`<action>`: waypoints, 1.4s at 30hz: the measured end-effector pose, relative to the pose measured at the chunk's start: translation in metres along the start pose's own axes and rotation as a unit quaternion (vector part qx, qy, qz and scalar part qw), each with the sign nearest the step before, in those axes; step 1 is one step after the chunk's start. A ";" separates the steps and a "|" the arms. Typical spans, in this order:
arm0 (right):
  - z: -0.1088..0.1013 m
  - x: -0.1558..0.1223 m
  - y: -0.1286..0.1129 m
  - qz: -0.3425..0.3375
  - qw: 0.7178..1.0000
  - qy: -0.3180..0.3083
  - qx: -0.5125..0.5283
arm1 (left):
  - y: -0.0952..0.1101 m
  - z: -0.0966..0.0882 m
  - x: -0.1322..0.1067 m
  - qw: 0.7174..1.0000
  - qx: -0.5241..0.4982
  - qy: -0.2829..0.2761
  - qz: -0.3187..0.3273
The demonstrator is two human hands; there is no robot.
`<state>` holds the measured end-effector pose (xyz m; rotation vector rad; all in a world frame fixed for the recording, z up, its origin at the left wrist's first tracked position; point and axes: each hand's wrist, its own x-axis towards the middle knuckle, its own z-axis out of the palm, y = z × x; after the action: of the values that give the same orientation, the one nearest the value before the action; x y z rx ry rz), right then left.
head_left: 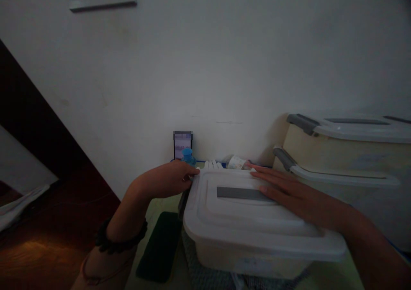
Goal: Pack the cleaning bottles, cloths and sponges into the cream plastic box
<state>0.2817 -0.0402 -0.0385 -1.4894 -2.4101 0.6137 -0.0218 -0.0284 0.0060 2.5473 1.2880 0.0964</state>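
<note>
A white storage box (253,262) stands in front of me, with its lid (237,221) on top and a grey strip (240,193) set into the lid. My left hand (175,178) is at the lid's far left corner, its fingers bent closed around the edge; the fingertips are partly hidden. A dark latch (183,203) hangs at that left end, just below this hand. Flat across the right part of the lid lies my right hand (298,196), fingers stretched out and holding nothing.
Two similar boxes (346,153) are stacked at the right. Against the wall stand a phone (183,143) and a blue bottle-like item (188,155). A dark green pad (160,247) lies left of the box. Behind it are white sticks (212,164) and a crumpled packet (236,162).
</note>
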 end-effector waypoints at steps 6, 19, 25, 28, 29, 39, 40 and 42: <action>0.001 0.000 0.002 -0.002 1.000 0.004 -0.005 | 0.001 0.002 0.002 1.000 -0.010 -0.014 -0.023; -0.001 -0.001 -0.004 -0.007 1.000 0.016 -0.004 | 0.030 0.012 0.007 0.998 -0.002 0.042 0.056; -0.004 0.000 -0.006 -0.026 0.999 0.010 -0.024 | 0.038 0.014 0.016 0.998 -0.012 0.026 0.053; -0.006 0.000 -0.008 -0.031 0.999 0.017 -0.012 | 0.038 0.014 0.017 0.998 0.002 0.025 0.059; -0.006 -0.001 -0.009 -0.032 0.999 0.016 -0.007 | 0.038 0.015 0.016 0.998 0.007 0.027 0.063; -0.013 -0.002 -0.013 -0.038 0.999 -0.024 -0.030 | 0.041 0.016 0.015 0.996 0.036 0.036 0.080; -0.012 -0.001 -0.012 -0.034 0.999 -0.023 -0.026 | 0.042 0.015 0.014 0.995 0.040 0.037 0.083; -0.012 -0.001 -0.011 -0.029 0.999 -0.020 -0.019 | 0.045 0.016 0.013 0.994 0.052 0.039 0.088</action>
<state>0.2781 -0.0427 -0.0228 -1.4301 -2.4987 0.5943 0.0239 -0.0462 0.0028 2.7688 1.1188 0.1717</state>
